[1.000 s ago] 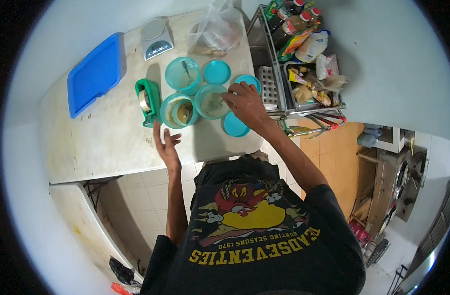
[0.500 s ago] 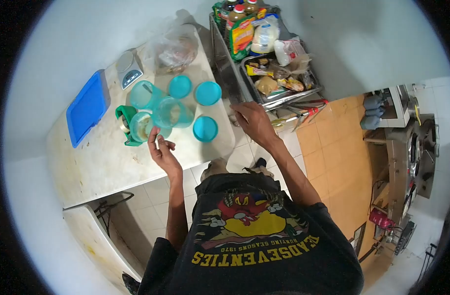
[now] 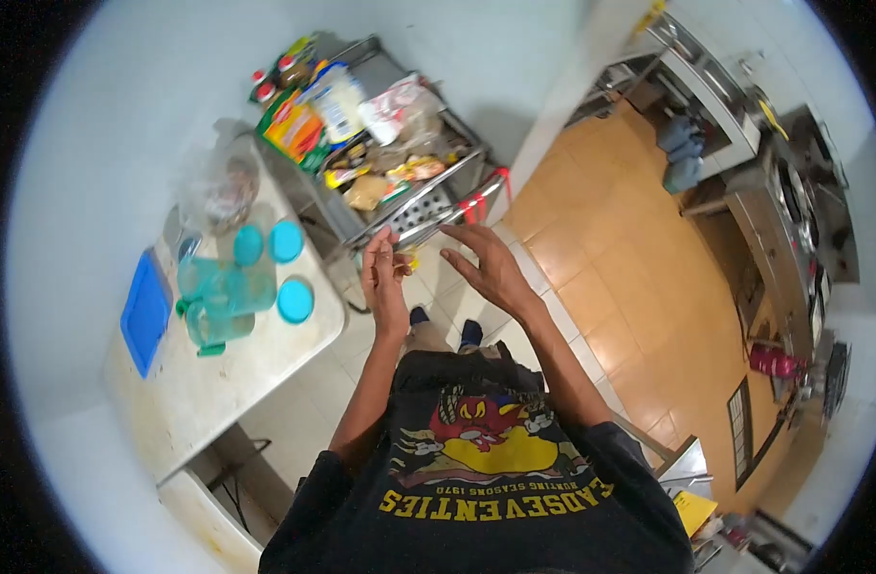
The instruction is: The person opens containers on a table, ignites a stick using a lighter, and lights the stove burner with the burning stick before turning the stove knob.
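My left hand [image 3: 385, 285] is raised in front of the metal trolley [image 3: 361, 234], its fingers loosely bent and no object visible in them. My right hand [image 3: 492, 270] hovers just to its right, thumb and fingers apart with nothing between them. A small yellow bit [image 3: 414, 262] shows beside my left fingers; whether they touch it I cannot tell. Food packets fill the trolley's tray, among them a brown packet [image 3: 366, 192] and a white-and-red bag [image 3: 397, 107]. To the left, teal see-through jars [image 3: 251, 290] stand on the white table [image 3: 223, 387] beside round teal lids [image 3: 295, 301].
A blue tray or lid [image 3: 144, 316] lies at the table's left edge. Behind the jars sits a clear plastic bag [image 3: 223, 196]. Red handles [image 3: 486, 194] stick out at the trolley's right side. A stove counter [image 3: 768, 225] stands far right.
My view has turned right, toward the trolley. My left hand has left the jars and come beside my right hand. The jars and lids stay on the table.
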